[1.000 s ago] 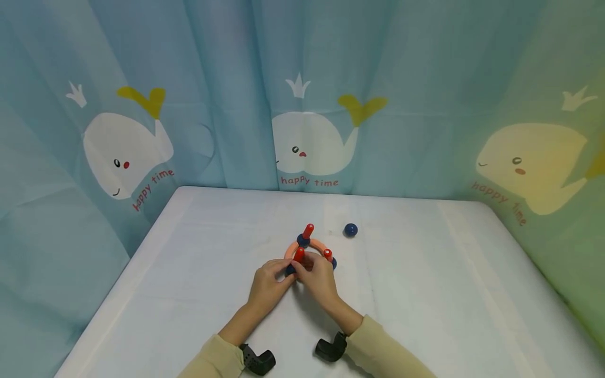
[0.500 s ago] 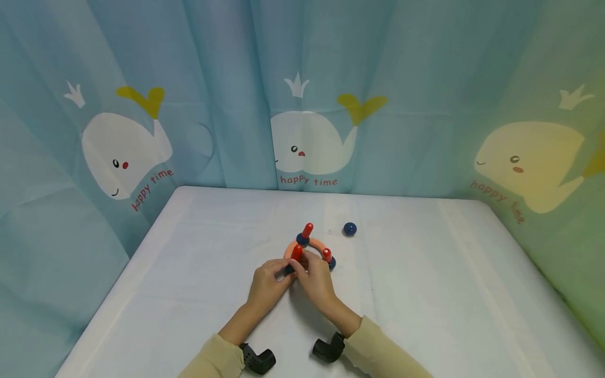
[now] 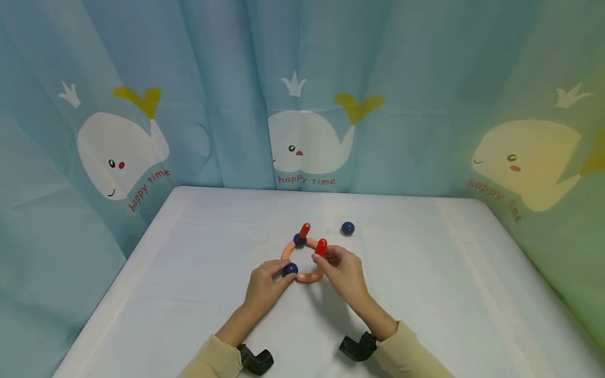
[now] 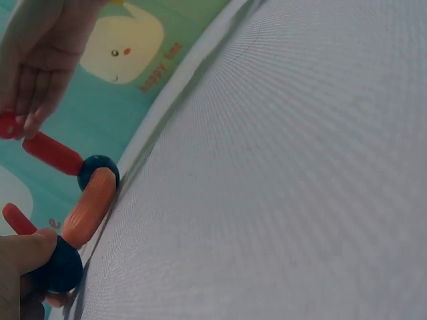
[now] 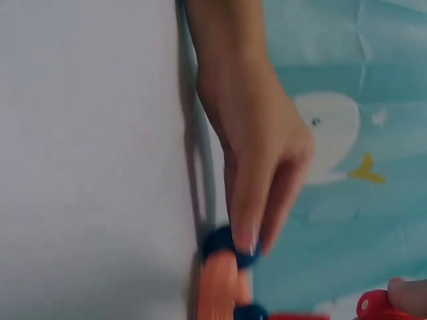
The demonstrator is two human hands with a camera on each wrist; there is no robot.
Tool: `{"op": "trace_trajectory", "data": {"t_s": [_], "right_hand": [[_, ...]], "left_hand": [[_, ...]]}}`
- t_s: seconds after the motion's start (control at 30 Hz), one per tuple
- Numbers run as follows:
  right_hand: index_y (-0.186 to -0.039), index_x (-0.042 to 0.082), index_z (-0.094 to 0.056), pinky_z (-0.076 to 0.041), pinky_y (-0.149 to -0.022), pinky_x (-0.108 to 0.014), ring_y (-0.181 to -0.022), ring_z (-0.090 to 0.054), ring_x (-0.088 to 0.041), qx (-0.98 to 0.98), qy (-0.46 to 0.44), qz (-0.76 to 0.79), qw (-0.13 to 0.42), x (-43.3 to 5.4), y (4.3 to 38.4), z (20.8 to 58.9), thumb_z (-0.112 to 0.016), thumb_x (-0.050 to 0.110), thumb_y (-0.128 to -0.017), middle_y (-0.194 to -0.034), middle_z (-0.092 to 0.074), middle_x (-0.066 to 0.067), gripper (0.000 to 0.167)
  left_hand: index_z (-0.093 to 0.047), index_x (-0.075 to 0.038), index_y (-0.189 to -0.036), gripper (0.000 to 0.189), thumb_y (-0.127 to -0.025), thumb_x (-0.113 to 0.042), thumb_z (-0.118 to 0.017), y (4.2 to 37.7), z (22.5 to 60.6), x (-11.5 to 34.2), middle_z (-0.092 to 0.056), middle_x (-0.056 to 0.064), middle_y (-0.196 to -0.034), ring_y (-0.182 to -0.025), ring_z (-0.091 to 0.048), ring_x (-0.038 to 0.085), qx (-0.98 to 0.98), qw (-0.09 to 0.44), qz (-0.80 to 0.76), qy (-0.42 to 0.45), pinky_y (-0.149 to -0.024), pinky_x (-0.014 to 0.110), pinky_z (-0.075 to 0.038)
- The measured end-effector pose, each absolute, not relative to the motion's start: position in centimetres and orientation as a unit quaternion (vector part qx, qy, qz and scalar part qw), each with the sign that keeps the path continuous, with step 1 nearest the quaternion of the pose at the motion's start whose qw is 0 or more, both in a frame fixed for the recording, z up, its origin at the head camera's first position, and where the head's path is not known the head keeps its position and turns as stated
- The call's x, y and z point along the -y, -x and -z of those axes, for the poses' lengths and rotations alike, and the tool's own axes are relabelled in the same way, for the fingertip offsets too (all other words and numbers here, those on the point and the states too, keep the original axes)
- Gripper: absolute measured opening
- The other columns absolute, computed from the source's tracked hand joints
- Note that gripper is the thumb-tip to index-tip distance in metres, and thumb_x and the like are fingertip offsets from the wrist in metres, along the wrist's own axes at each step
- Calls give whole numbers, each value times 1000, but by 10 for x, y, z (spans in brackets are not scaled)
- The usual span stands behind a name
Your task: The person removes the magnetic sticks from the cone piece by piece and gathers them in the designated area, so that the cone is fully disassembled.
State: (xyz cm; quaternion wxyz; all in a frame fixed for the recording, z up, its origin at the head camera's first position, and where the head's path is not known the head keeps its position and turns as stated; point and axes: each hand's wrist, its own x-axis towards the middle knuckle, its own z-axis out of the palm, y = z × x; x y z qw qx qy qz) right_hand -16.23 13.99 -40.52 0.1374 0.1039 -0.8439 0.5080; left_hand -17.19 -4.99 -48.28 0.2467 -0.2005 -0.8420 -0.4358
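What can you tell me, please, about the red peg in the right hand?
The red peg is smooth and shiny, apparently plastic, with a rounded end. Raised off the table near the orange ring, it is pinched in the right hand, rounded end uppermost in the head view; its lower part is hidden.

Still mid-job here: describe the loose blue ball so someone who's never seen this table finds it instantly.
On the white table, find the orange ring. From the ring's far side, look right and slightly farther toward the whale-print curtain: a shiny, dark blue ball sits there. Unlike the blue balls at the ring, it lies by itself, apart from it.
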Motion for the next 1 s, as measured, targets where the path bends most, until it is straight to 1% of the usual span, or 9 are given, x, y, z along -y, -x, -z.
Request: {"op": "trace_trajectory", "data": {"t_s": [0.17, 0.33, 0.57, 0.67, 0.83, 1.0], "right_hand": [[-92, -3, -68, -49, -60, -23, -73, -62, -18, 854, -35, -502, 128, -166, 173, 410, -72, 18, -80, -80, -67, -7, 24], [-92, -4, -68, -46, -60, -24, -73, -61, -18, 858, 7, -505, 93, -183, 181, 416, -71, 24, -81, -79, -67, -8, 30], [-93, -5, -69, -44, -57, -23, -65, -55, -12, 867, 75, -490, 40, -198, 193, 427, -71, 22, -81, -74, -66, -6, 30], [-93, -7, -68, -42, -54, -23, -62, -53, -12, 871, 88, -483, 23, -201, 196, 431, -71, 23, -81, -72, -66, -7, 32], [-91, -6, -68, -38, -48, -23, -55, -51, -12, 875, 109, -471, -5, -205, 200, 438, -71, 25, -80, -66, -64, -7, 33], [-79, -4, -70, -37, -45, -25, -51, -50, -11, 895, 96, -437, 7, -206, 202, 440, -73, 25, -78, -60, -63, -5, 29]], "left_hand": [[-70, 0, -101, 35, -71, -17, -80, 172, 483, 50, -68, 10, -96, -93, -62, 23, 837, 249, 443, 203, -81, 38, -48], [-70, 0, -101, 36, -71, -18, -80, 171, 485, 51, -68, 8, -97, -94, -62, 22, 838, 250, 442, 198, -79, 37, -49], [-70, -1, -101, 36, -71, -18, -80, 172, 485, 50, -68, 8, -97, -94, -62, 22, 840, 251, 440, 196, -79, 37, -49], [-70, -2, -101, 36, -71, -19, -80, 172, 485, 50, -68, 7, -97, -94, -62, 22, 842, 251, 437, 191, -79, 37, -49], [-70, -2, -101, 36, -71, -18, -80, 172, 486, 50, -68, 7, -96, -93, -62, 22, 841, 251, 438, 195, -78, 37, -50], [-70, -2, -102, 36, -72, -18, -80, 172, 486, 49, -68, 8, -97, -94, -62, 22, 840, 250, 440, 194, -78, 37, -50]]}}
